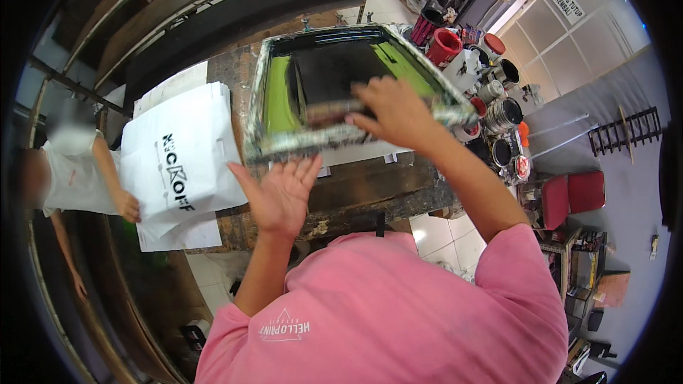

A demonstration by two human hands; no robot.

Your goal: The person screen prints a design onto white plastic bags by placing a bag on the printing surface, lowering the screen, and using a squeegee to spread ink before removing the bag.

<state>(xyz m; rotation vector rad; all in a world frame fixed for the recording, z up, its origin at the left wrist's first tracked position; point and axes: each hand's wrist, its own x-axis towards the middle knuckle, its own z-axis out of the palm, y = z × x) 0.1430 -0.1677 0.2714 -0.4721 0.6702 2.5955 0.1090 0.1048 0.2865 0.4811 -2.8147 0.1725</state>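
A screen-printing frame [257, 117] with a paint-stained rim lies on the worktable in front of me. Its mesh is green at the sides, with a dark, inky area [327, 71] in the middle. My right hand [395, 114] is closed on the wooden handle of a squeegee [331, 112], held over the near part of the mesh; both are slightly blurred. Palm up with fingers spread, my left hand [281, 195] is at the frame's near edge. Its fingertips reach that edge, but I cannot tell whether they bear its weight. White material shows beneath the frame.
Left of the frame lies a stack of white bags [149, 142] with black print. Another person's hand [128, 208] touches the stack's left edge. Ink pots and a red tub [444, 46] crowd the table's right side. Racks stand at the far left; red chairs [555, 199] are at right.
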